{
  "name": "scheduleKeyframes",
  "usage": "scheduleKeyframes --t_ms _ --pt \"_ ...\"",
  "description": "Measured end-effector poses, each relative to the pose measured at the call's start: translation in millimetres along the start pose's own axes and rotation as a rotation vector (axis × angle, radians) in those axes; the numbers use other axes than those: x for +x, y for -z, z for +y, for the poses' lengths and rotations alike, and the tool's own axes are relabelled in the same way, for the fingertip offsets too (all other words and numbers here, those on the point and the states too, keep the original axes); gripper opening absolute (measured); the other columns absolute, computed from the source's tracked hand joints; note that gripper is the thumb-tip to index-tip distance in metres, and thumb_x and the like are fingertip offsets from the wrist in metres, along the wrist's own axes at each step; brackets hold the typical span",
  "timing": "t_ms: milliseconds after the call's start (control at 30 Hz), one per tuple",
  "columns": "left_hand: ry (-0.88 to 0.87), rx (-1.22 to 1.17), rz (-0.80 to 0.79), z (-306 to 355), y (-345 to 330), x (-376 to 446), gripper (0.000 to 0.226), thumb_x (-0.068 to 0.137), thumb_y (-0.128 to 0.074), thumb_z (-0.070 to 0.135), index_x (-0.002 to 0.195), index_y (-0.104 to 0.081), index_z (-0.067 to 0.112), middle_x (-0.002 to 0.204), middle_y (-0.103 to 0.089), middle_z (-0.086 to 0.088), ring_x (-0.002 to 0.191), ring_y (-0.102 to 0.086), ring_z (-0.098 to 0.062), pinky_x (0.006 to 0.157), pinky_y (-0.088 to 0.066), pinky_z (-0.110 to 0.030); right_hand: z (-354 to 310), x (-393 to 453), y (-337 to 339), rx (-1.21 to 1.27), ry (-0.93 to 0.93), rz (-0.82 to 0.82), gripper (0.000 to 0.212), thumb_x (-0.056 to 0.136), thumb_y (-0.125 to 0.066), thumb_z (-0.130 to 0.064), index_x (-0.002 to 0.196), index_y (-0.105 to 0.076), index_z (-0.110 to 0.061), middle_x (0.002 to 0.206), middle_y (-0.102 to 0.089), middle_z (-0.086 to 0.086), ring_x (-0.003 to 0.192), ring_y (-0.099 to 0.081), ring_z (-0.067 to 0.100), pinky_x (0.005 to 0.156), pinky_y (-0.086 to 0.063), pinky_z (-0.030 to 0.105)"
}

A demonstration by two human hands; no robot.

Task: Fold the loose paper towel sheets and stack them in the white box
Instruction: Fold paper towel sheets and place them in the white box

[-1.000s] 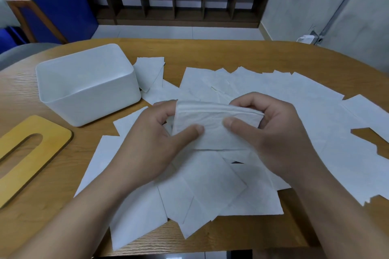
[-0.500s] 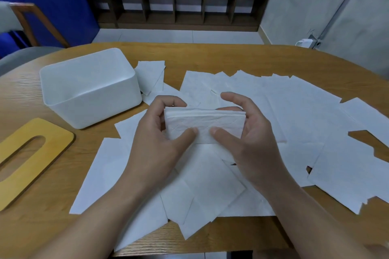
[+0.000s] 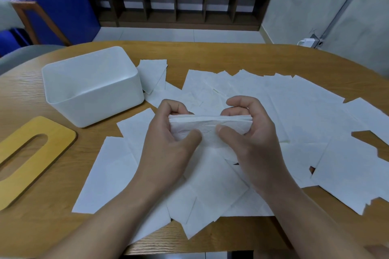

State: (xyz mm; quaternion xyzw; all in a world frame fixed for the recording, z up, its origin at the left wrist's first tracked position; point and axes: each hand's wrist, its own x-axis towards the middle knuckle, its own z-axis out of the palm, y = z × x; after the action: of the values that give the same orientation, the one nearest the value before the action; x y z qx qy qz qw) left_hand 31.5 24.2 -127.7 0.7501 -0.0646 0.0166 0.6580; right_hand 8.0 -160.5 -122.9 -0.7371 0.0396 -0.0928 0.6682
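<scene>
Over the last second the folded sheet (image 3: 207, 127) at the frame's centre has been doubled narrower, both the left hand (image 3: 168, 143) and right hand (image 3: 250, 134) pinching it above the desk (image 3: 210, 59), so it looks nearly ready for the seemingly empty white box (image 3: 92, 88) upper left.

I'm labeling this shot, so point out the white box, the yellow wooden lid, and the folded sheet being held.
white box (image 3: 101, 99), head view, front wall.
yellow wooden lid (image 3: 61, 141), head view, right end.
folded sheet (image 3: 207, 125), head view, front face.
</scene>
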Motion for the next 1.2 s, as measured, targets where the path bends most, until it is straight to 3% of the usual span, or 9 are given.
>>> scheduleKeyframes --t_ms 200,333,500,633,733,800,900,1033,1200 --pt "0.021 0.112 -0.001 -3 2 -2 0.03 0.089 -0.071 -0.001 0.101 -0.055 0.022 0.08 -0.058 0.007 0.068 -0.051 -0.015 0.061 -0.042 -0.033 4 0 5 0.0 -0.027 -0.039 0.028 0.086 -0.071 -0.009 0.109 -0.062 -0.022 0.095 -0.07 0.014 0.087 -0.067 0.051 0.061 -0.057 0.062" --pt "0.002 0.11 0.018 -3 6 3 0.027 0.094 -0.073 0.001 0.102 -0.059 0.024 0.085 -0.064 0.007 0.074 -0.058 -0.016 0.066 -0.046 -0.032 0 3 9 -0.07 -0.004 -0.06 0.018 0.098 -0.078 -0.014 0.108 -0.064 -0.018 0.091 -0.075 0.008 0.083 -0.074 0.037 0.067 -0.062 0.059" --pt "0.104 -0.074 0.043 9 15 7 0.042 0.104 -0.071 0.009 0.136 -0.054 0.03 0.096 -0.082 0.005 0.082 -0.077 -0.011 0.07 -0.057 -0.025 -8 11 19 -0.015 -0.071 -0.031 0.013 0.103 -0.076 -0.013 0.115 -0.07 -0.012 0.097 -0.084 0.006 0.074 -0.074 0.025 0.067 -0.064 0.04" --pt "0.036 0.246 -0.031 14 22 1 0.078 0.104 -0.074 0.032 0.159 -0.022 0.05 0.103 -0.075 0.029 0.082 -0.078 -0.009 0.07 -0.059 -0.022 -6 14 18 -0.029 -0.086 0.052 0.012 0.102 -0.077 -0.015 0.114 -0.072 -0.013 0.093 -0.083 0.008 0.059 -0.067 0.027 0.065 -0.059 0.037" --pt "-0.064 0.346 0.035 13 30 -2 0.072 0.101 -0.078 0.026 0.148 -0.031 0.054 0.098 -0.069 0.007 0.073 -0.076 -0.02 0.069 -0.065 -0.048 -9 14 12 -0.051 -0.09 0.073 0.029 0.102 -0.079 -0.02 0.128 -0.065 -0.022 0.095 -0.083 0.001 0.06 -0.072 0.026 0.065 -0.059 0.03" --pt "-0.071 0.304 0.062 13 34 -1 0.051 0.103 -0.075 0.02 0.133 -0.042 0.044 0.096 -0.068 0.002 0.071 -0.077 -0.018 0.068 -0.063 -0.052 -12 14 9 -0.058 -0.096 0.084 0.041 0.099 -0.081 -0.022 0.133 -0.059 -0.028 0.099 -0.079 -0.002 0.064 -0.077 0.026 0.065 -0.058 0.023" --pt "-0.074 0.274 0.075 13 44 1 0.025 0.103 -0.074 0.02 0.117 -0.058 0.033 0.096 -0.064 0.007 0.067 -0.074 -0.011 0.066 -0.059 -0.046 -16 11 5 -0.06 -0.08 0.051 0.036 0.099 -0.08 -0.014 0.125 -0.057 -0.023 0.101 -0.075 0.002 0.066 -0.078 0.03 0.067 -0.058 0.021" --pt "-0.121 0.333 0.082 14 59 0 0.009 0.099 -0.078 0.027 0.104 -0.071 0.03 0.085 -0.062 0.0 0.065 -0.057 -0.02 0.062 -0.049 -0.037 -19 8 -6 -0.089 -0.051 0.078 0.021 0.098 -0.081 -0.011 0.108 -0.064 -0.016 0.097 -0.07 -0.001 0.066 -0.079 0.031 0.076 -0.062 0.037" --pt "-0.161 0.258 0.16 20 82 6 0.013 0.098 -0.08 0.019 0.101 -0.074 0.029 0.08 -0.056 0.003 0.068 -0.053 -0.021 0.064 -0.045 -0.028 -41 18 -35 -0.103 0.0 0.125 0.014 0.096 -0.084 -0.012 0.102 -0.072 -0.016 0.107 -0.072 -0.005 0.069 -0.082 0.025 0.07 -0.055 0.017"
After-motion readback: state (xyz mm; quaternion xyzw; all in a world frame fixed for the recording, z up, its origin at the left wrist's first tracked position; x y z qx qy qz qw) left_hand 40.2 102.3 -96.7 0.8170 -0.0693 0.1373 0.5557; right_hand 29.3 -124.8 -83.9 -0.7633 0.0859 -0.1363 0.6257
